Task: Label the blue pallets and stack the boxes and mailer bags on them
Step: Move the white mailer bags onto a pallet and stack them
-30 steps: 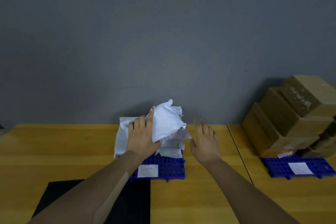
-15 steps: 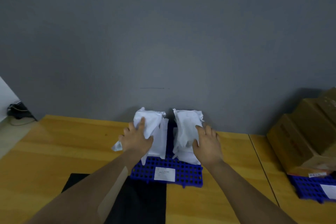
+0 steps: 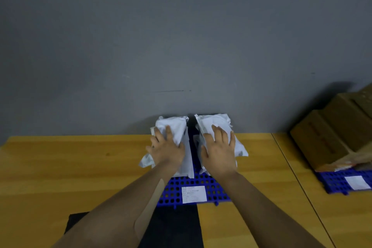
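Atop the blue pallet's [image 3: 175, 189] mailer bags [image 3: 218, 125], left hand [image 3: 167, 150] and right hand [image 3: 218, 152] flat, fingers spread.

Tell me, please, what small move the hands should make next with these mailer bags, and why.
Probably nudge the left pile rightward with the left hand. Its lower corner hangs past the left edge of the blue pallet over the table, while a gap shows between it and the right pile, which the right hand presses flat.

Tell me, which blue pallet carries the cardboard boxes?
The blue pallet at the far right, under the brown boxes; the middle pallet holds white mailer bags instead.
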